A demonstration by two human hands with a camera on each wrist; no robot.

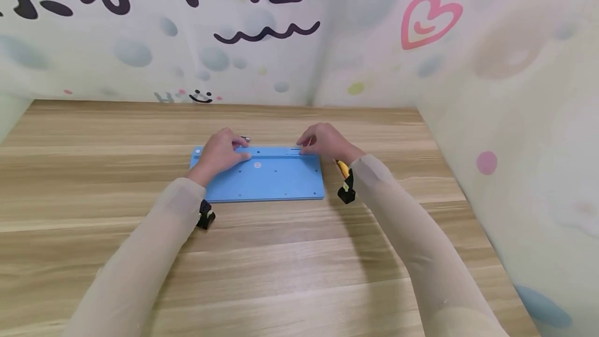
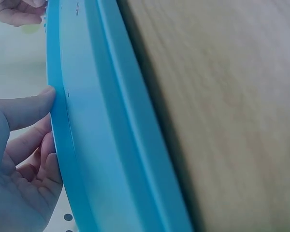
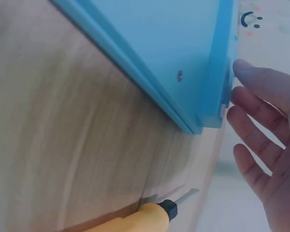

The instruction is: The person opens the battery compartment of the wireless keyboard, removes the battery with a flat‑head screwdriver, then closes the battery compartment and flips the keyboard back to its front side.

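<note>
A blue keyboard (image 1: 281,177) lies underside up on the table, its raised bar along the far side and small screw holes dotted over the panel. My left hand (image 1: 220,154) grips the bar left of its middle. In the left wrist view the thumb (image 2: 41,100) presses on the bar and the other fingers curl behind it. At the bar's right end is my right hand (image 1: 327,140), thumb and fingertips right at the slotted part. The right wrist view shows that hand's fingers (image 3: 256,137) loosely bent and spread beside the edge, nothing visible between them.
A screwdriver (image 3: 135,220) with a yellow handle and black collar lies right of the keyboard, partly behind the right sleeve in the head view. Behind the left hand is a small silvery object (image 1: 246,139). A patterned wall (image 1: 262,66) rises at the table's far edge.
</note>
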